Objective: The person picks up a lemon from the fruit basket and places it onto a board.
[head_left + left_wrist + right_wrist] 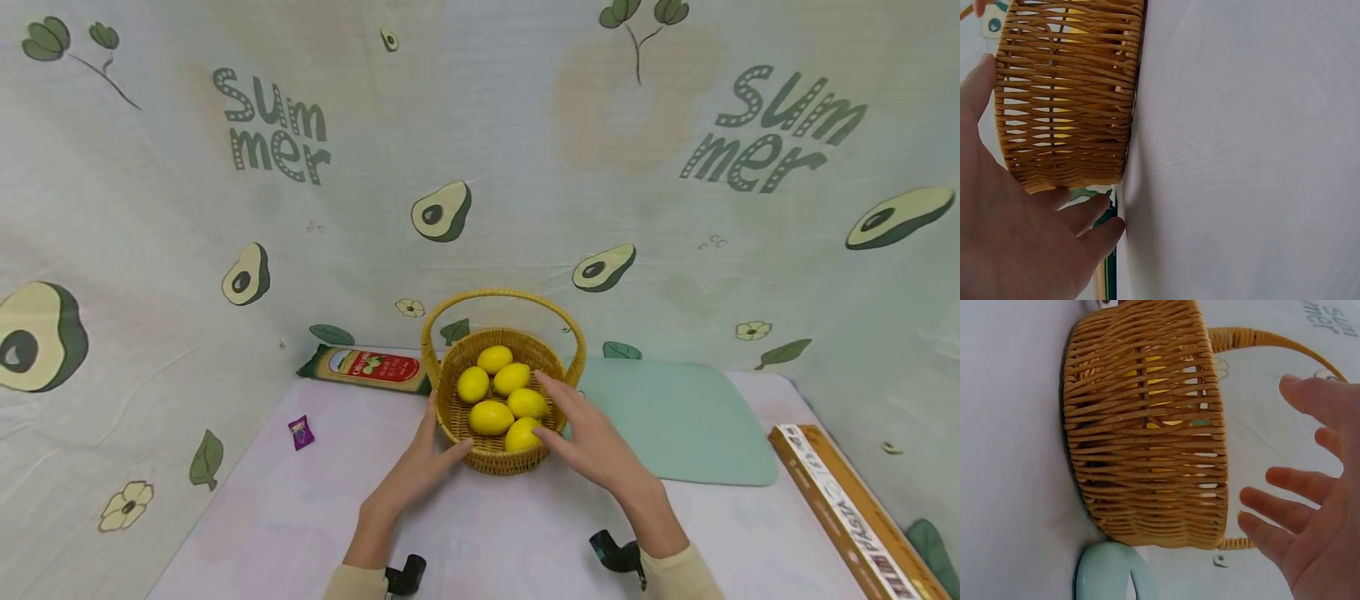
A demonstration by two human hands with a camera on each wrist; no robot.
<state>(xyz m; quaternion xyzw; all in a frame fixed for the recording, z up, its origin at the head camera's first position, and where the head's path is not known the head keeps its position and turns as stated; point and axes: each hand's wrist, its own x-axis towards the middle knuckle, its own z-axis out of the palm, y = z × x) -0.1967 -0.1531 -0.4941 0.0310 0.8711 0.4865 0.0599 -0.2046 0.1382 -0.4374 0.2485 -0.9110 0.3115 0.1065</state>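
Observation:
A round wicker basket (501, 463) with an arched handle stands upright at the back middle of the table. Several yellow lemons (491, 418) lie inside it. My left hand (420, 468) is at the basket's left side, thumb by the rim; in the left wrist view that hand (1029, 244) has its fingers extended along the wicker wall (1066, 100). Over the right rim hovers my right hand (592, 437), fingers spread above the lemons. The right wrist view shows this hand (1316, 500) with nothing in its grasp, just above the rim.
Behind the basket's left side lies a green-and-tan packet (371, 368) with a red label. A small purple wrapped sweet (301, 432) sits at left. To the right are a pale green board (675, 425) and a long pasta box (855, 517). A printed cloth (517, 108) hangs behind.

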